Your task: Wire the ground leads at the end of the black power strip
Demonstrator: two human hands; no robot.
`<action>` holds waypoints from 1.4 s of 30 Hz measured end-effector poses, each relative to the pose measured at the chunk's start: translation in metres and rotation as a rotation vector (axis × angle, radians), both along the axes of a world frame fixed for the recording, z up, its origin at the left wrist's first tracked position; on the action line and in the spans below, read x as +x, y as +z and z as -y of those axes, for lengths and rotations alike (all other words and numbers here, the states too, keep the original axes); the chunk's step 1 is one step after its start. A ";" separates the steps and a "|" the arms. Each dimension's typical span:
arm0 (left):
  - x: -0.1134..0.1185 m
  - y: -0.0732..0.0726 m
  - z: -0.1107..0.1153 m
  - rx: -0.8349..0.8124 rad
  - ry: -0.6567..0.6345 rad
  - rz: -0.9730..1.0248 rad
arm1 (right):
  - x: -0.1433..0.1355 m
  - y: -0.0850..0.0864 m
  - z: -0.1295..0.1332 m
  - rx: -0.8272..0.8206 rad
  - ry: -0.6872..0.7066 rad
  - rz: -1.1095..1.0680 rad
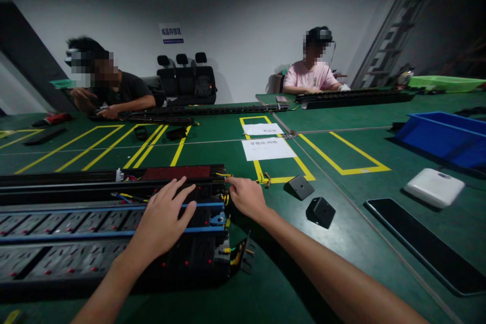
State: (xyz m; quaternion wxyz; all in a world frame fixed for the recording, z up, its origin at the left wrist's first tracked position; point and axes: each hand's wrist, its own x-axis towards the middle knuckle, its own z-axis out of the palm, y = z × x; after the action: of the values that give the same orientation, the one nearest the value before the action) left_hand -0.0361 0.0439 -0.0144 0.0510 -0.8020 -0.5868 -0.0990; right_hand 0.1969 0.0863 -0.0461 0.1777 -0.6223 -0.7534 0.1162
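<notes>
- Left hand [163,223], open with fingers spread, lies over the socket strips [94,221].
- Right hand [247,197] works at their wired ends, by yellow wires [220,175] (pinching or not, I cannot tell); such close handling seems to call for fingertip care.

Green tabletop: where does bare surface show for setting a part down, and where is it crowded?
Green tabletop shows bare inside the yellow outline left of the blue bin, and between the black brackets and the phone. It is crowded at the strip ends, with loose wires, left hand and right hand.
</notes>
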 end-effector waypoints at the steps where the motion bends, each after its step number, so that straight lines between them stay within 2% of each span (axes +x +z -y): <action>1: 0.000 0.000 0.000 0.003 -0.003 0.000 | 0.000 0.000 0.000 0.005 0.003 0.012; 12: 0.000 -0.002 0.002 0.019 -0.017 0.028 | -0.002 -0.001 -0.001 0.009 0.037 0.082; 17: 0.001 -0.002 0.002 0.015 -0.018 0.032 | 0.001 -0.006 -0.002 0.090 0.018 -0.104; 21: 0.000 -0.002 0.002 0.015 -0.021 0.040 | 0.005 -0.007 -0.003 0.130 -0.098 -0.250; 23: 0.000 -0.002 0.002 0.017 -0.022 0.045 | 0.005 -0.007 -0.003 0.112 -0.125 -0.233; 29: 0.000 -0.003 0.002 0.020 -0.021 0.044 | 0.001 -0.005 0.000 0.078 -0.093 -0.093; 34: 0.000 -0.003 0.002 0.014 -0.019 0.051 | 0.001 -0.005 0.002 0.152 -0.088 -0.122; 39: 0.000 -0.003 0.002 0.021 -0.027 0.052 | -0.001 -0.004 0.001 0.071 -0.061 -0.047; 42: 0.000 -0.003 0.002 0.021 -0.024 0.049 | -0.002 -0.002 0.002 0.076 -0.078 -0.054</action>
State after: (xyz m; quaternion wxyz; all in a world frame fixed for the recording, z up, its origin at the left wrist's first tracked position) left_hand -0.0362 0.0416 -0.0170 0.0439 -0.8057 -0.5771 -0.1256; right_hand 0.1950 0.0846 -0.0481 0.2255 -0.6409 -0.7273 0.0972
